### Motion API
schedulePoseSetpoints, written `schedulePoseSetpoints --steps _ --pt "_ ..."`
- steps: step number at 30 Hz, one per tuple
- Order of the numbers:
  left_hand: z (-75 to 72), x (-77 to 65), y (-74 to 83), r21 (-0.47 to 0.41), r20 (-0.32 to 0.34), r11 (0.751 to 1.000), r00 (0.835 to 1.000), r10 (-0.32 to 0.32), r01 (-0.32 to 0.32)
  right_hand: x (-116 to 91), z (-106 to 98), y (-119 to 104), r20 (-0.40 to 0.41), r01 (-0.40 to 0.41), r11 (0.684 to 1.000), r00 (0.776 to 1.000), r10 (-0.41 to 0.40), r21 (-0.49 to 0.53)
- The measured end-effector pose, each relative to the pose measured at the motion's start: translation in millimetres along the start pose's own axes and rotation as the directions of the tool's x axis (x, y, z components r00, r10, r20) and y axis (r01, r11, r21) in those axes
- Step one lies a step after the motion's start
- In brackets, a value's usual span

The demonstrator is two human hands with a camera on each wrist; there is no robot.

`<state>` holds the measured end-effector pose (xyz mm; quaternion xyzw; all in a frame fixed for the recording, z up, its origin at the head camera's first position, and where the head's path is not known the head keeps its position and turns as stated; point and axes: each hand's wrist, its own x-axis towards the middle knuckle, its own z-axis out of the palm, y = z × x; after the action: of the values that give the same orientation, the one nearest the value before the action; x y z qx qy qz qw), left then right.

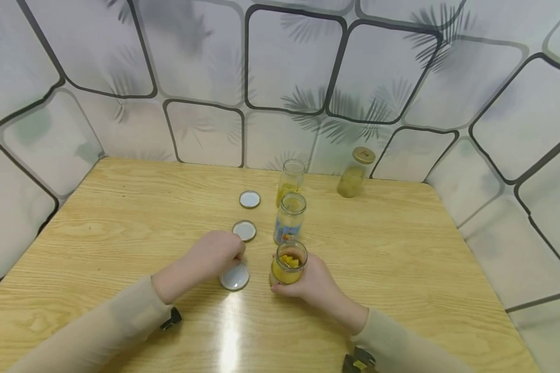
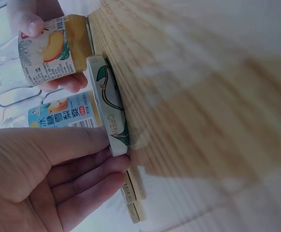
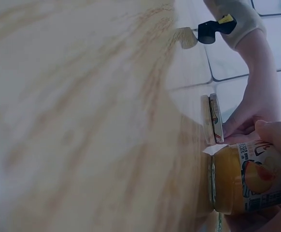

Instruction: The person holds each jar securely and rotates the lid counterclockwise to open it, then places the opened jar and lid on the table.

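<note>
My left hand [image 1: 212, 256] pinches the rim of the nearest jar lid [image 1: 235, 277], which lies on the table with its white inside up. In the left wrist view, thumb and fingertips meet at that lid's printed edge [image 2: 109, 108]. My right hand [image 1: 318, 282] grips a lidless glass jar [image 1: 287, 272] holding yellow fruit pieces. Its label [image 2: 46, 48] shows a peach, and its base is at the table. Just behind it stands an open jar with a blue label [image 1: 287, 228]. Part of the right hand's fingers is hidden behind the jar.
Two more lids, a middle one [image 1: 245, 230] and a far one [image 1: 249, 199], lie white side up on the wooden table [image 1: 158, 207]. Another open jar [image 1: 289, 178] stands behind the blue-labelled one. A jar with a gold lid [image 1: 356, 173] stands at the back right, near the patterned wall.
</note>
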<state>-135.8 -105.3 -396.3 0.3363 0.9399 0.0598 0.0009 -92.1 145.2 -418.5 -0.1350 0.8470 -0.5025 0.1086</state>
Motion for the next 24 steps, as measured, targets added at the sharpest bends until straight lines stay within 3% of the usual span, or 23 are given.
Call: schedulePoseSetpoints --steps 15,24 --pt "-2.1 2.1 -0.7 -0.006 0.025 1.000 0.999 -0.029 0.029 0.6 -1.3 -2.4 0.012 -0.013 0.999 1.000 0.013 -0.038" --pt "-1.0 2.6 -0.2 -0.017 0.033 0.999 0.999 -0.033 0.034 2.6 -0.1 -0.8 -0.020 -0.012 0.998 1.000 0.011 -0.057"
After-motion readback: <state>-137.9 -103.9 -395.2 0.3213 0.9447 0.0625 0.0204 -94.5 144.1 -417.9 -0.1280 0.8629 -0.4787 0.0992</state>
